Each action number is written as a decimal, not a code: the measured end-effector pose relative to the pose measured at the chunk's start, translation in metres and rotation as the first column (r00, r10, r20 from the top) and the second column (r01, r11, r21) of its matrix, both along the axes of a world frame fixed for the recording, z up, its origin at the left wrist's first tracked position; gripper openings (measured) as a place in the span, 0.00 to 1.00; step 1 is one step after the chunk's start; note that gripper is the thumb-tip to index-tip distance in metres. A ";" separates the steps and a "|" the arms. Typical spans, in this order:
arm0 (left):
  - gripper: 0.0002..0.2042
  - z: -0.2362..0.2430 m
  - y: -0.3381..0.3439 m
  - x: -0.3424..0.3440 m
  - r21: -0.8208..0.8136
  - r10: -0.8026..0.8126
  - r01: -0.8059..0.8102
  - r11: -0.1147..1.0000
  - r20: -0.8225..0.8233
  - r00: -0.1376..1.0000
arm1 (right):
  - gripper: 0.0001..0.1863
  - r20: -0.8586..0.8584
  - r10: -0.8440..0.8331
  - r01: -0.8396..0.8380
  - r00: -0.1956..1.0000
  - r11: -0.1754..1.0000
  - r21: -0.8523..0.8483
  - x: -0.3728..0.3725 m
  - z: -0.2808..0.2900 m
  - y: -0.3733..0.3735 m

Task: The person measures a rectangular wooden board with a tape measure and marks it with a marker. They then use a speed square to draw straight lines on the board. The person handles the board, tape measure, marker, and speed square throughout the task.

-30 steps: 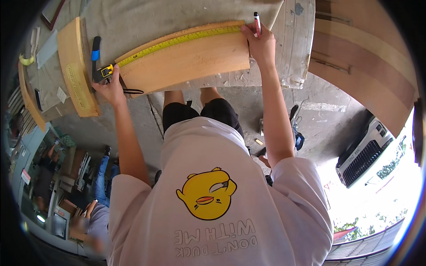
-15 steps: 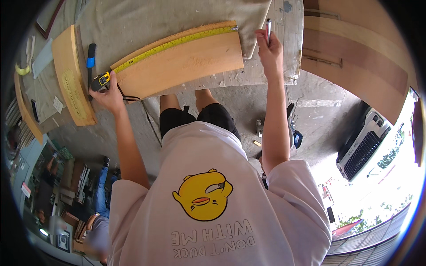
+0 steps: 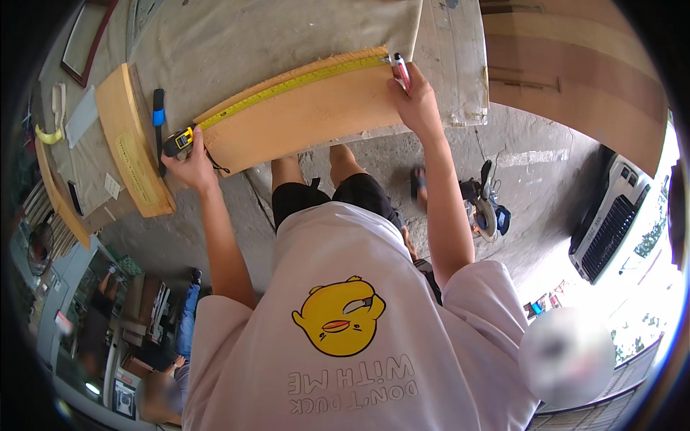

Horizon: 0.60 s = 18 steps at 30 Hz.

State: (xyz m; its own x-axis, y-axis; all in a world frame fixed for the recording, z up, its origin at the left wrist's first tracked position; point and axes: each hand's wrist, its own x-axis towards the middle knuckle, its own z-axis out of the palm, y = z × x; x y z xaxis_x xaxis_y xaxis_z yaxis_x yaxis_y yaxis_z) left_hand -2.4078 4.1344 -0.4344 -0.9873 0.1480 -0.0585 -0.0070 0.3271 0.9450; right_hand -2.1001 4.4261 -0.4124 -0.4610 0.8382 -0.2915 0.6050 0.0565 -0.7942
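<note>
Two bare hands are in my view, each wrapped around something. On my left, the left hand [image 3: 192, 167] is curled around the black-and-yellow case of a tape measure [image 3: 178, 141], its thumb up by the mouth where the yellow blade [image 3: 295, 80] comes out. On my right, the right hand [image 3: 418, 104] has its fingers folded round a white-and-red marker [image 3: 402, 72], black end pointing to the far side. That hand overlaps the right end of the curved wooden board [image 3: 302, 118]; I cannot tell how firmly it touches.

The board lies near me on the table, the blade stretched along its far edge, its metal end just beside the marker. A grey cloth [image 3: 287, 32] spreads beyond. Left of the case I see a black tool with a blue band [image 3: 158, 117], then a second board [image 3: 129, 140]. Well apart, on the floor to the right, sits a power tool [image 3: 486, 215].
</note>
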 end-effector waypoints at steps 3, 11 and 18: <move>0.26 0.000 0.015 0.022 0.011 -0.060 0.060 0.998 -0.012 0.998 | 0.10 -0.117 -0.148 0.140 0.982 0.987 -0.075 0.036 -0.002 -0.006; 0.29 0.012 0.053 0.066 -0.102 -0.038 0.028 0.994 -0.103 0.994 | 0.12 -0.148 -0.541 0.510 0.828 0.836 -0.201 0.093 -0.004 0.013; 0.28 -0.014 0.031 0.057 0.003 -0.032 0.033 0.999 -0.174 0.984 | 0.12 -0.108 -0.223 0.238 0.969 0.960 0.149 0.067 0.011 0.034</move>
